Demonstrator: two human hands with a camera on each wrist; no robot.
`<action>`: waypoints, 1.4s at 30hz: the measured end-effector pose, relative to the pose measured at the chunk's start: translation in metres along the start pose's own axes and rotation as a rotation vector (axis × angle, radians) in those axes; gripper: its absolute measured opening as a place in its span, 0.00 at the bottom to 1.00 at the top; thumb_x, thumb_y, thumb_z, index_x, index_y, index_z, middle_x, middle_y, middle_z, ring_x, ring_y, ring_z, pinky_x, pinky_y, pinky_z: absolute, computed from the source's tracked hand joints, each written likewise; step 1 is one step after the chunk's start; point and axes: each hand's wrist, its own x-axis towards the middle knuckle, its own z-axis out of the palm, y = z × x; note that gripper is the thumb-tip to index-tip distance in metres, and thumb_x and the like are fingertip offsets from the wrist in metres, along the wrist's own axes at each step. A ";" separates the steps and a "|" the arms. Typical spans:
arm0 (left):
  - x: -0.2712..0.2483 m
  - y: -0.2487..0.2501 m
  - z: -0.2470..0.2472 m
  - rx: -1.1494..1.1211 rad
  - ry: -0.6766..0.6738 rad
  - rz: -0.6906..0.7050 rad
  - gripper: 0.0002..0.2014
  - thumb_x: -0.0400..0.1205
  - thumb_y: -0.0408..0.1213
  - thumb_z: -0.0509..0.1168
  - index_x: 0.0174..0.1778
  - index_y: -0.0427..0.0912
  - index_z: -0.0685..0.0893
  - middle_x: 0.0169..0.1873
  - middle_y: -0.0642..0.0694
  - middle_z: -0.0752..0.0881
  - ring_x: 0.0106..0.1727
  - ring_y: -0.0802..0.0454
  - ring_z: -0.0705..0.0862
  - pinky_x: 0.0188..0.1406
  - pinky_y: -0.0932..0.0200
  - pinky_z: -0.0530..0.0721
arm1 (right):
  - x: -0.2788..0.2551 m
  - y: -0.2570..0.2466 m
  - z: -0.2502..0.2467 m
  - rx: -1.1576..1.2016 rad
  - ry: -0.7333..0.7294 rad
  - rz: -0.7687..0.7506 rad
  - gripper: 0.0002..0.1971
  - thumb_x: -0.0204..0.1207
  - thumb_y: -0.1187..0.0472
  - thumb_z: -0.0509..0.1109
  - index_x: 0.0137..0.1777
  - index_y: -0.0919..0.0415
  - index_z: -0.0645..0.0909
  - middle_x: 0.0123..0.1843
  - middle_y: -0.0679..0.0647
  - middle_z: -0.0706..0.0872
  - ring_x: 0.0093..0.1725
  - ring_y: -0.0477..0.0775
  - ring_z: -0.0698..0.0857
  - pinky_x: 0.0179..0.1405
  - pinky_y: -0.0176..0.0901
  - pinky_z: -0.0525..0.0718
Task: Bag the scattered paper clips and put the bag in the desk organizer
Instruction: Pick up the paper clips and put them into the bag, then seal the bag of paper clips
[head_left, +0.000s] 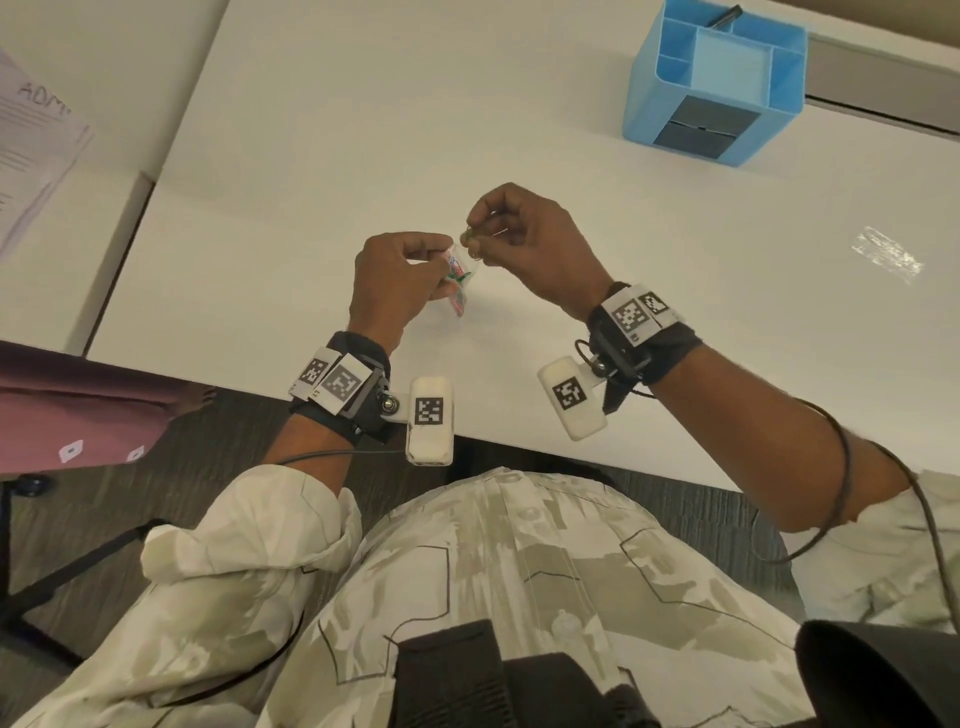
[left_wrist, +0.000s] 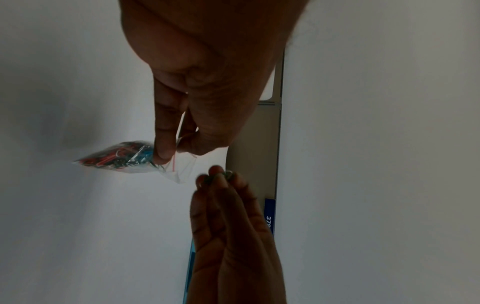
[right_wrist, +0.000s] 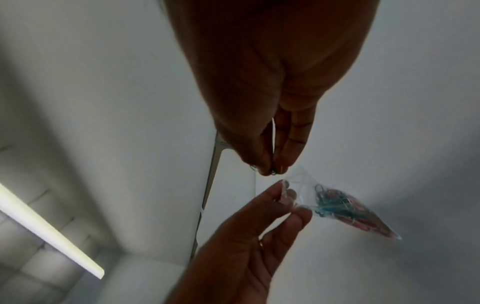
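Observation:
A small clear zip bag (head_left: 457, 280) (left_wrist: 130, 159) (right_wrist: 345, 207) holds several red, blue and green paper clips. My left hand (head_left: 410, 270) (left_wrist: 179, 144) (right_wrist: 288, 203) pinches its open mouth above the white desk, so the bag hangs down. My right hand (head_left: 493, 228) (left_wrist: 218, 176) (right_wrist: 270, 166) hovers just beside the mouth, fingertips pinched on a few paper clips (head_left: 474, 240) (left_wrist: 228, 174) (right_wrist: 272, 172). The blue desk organizer (head_left: 717, 83) stands at the far right of the desk, well beyond both hands.
A second empty clear bag (head_left: 888, 252) lies flat on the desk (head_left: 363, 130) to the right. Printed papers (head_left: 36, 150) lie on the neighbouring desk at left. A dark pen (head_left: 724, 15) sticks out of the organizer's back compartment.

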 end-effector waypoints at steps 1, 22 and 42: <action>0.000 0.002 0.003 0.000 -0.006 0.003 0.09 0.84 0.26 0.73 0.59 0.36 0.93 0.56 0.42 0.92 0.47 0.52 0.96 0.41 0.62 0.95 | 0.000 -0.001 -0.001 -0.074 0.005 -0.028 0.09 0.76 0.65 0.75 0.55 0.62 0.83 0.48 0.54 0.93 0.45 0.55 0.92 0.51 0.47 0.91; 0.001 0.022 0.041 0.057 -0.151 0.044 0.13 0.83 0.28 0.71 0.62 0.41 0.93 0.51 0.46 0.93 0.39 0.48 0.97 0.49 0.55 0.96 | -0.035 0.020 -0.032 -0.720 -0.002 -0.219 0.07 0.79 0.56 0.71 0.56 0.51 0.84 0.46 0.43 0.88 0.43 0.44 0.78 0.45 0.36 0.72; 0.002 0.045 0.050 0.148 -0.356 0.051 0.08 0.84 0.39 0.74 0.53 0.41 0.97 0.44 0.44 0.96 0.40 0.55 0.93 0.46 0.63 0.91 | -0.048 0.016 -0.072 -0.519 0.016 -0.191 0.07 0.71 0.65 0.78 0.48 0.63 0.86 0.52 0.56 0.80 0.46 0.53 0.88 0.45 0.44 0.92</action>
